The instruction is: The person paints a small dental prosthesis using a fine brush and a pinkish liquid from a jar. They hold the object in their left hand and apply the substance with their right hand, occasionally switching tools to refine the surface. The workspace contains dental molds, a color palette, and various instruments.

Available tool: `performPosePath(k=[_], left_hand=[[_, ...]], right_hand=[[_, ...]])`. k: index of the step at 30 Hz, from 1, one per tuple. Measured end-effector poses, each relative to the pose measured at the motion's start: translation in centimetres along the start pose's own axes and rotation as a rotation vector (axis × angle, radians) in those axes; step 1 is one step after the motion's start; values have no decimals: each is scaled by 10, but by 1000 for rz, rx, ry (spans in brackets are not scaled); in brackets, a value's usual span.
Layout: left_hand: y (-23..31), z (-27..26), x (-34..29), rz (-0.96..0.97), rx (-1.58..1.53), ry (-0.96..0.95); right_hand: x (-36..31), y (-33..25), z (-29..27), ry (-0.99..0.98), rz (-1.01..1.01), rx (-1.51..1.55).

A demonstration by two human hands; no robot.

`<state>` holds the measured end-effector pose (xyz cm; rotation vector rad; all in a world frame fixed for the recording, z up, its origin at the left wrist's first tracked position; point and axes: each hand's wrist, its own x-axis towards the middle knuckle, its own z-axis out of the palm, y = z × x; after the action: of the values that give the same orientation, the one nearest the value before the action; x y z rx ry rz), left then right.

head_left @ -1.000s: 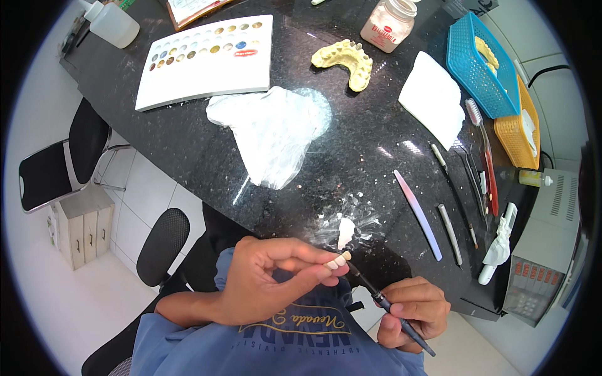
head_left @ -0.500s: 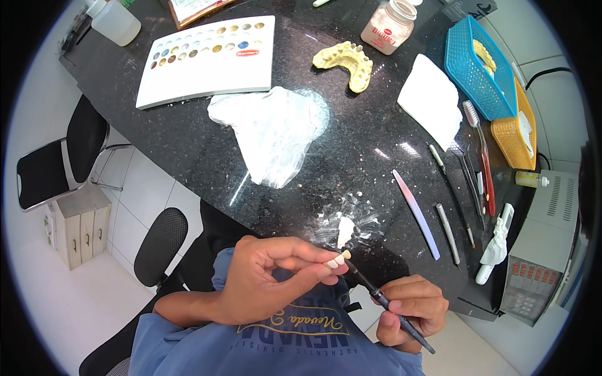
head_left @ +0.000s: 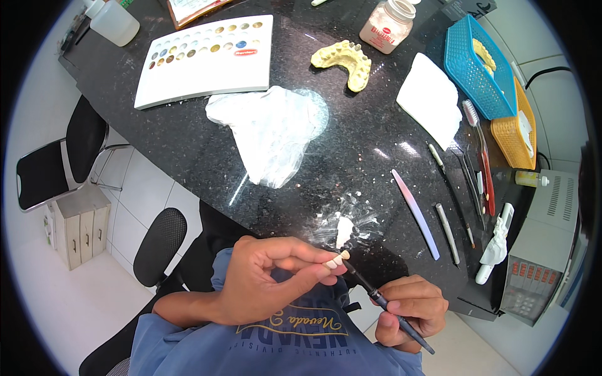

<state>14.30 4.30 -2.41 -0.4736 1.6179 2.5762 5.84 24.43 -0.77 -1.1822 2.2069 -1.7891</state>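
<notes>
Close to the table's near edge, my left hand (head_left: 271, 276) pinches a small dental bridge (head_left: 337, 261) of several cream-white teeth between thumb and fingertips. My right hand (head_left: 414, 308) grips a dark, slim pen-shaped tool (head_left: 375, 294) by its handle. The tool slants up and left, its thin tip at the teeth; whether it touches them I cannot tell. Just beyond my left fingertips lies a small heap of white powder (head_left: 344, 232), with smears around it. A yellow plaster jaw model (head_left: 343, 61) rests farther back.
A white paint palette (head_left: 204, 66) and crumpled clear plastic (head_left: 269, 135) lie left. At right are a nail file (head_left: 415, 213), a brush (head_left: 451, 194), a toothbrush (head_left: 483, 160), a folded white cloth (head_left: 430, 100), and blue (head_left: 480, 69) and yellow baskets (head_left: 511, 135). A powder jar (head_left: 387, 26) stands behind.
The dental bridge and the tool tip have shifted very slightly. Both hands otherwise keep the same hold and place.
</notes>
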Motion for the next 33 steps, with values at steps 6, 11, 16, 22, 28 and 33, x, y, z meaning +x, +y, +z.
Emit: performPosePath(k=[6,11,16,22,28,33], left_hand=[[-1,3,0,-10,-51,46],[2,1,1,0,-4,-1],[2,0,0,-6,-13,0],[0,0,0,3,-8,0],[3,1,0,-12,1,-6],[1,2,0,-19,-90,11]], right_hand=[[-1,1,0,13,16,19],[1,0,0,2,12,4],[-1,0,-2,-4,20,9],[0,0,0,0,13,11],[-8,1,-2,85,27,113],[-9,-1,7,253,19,148]])
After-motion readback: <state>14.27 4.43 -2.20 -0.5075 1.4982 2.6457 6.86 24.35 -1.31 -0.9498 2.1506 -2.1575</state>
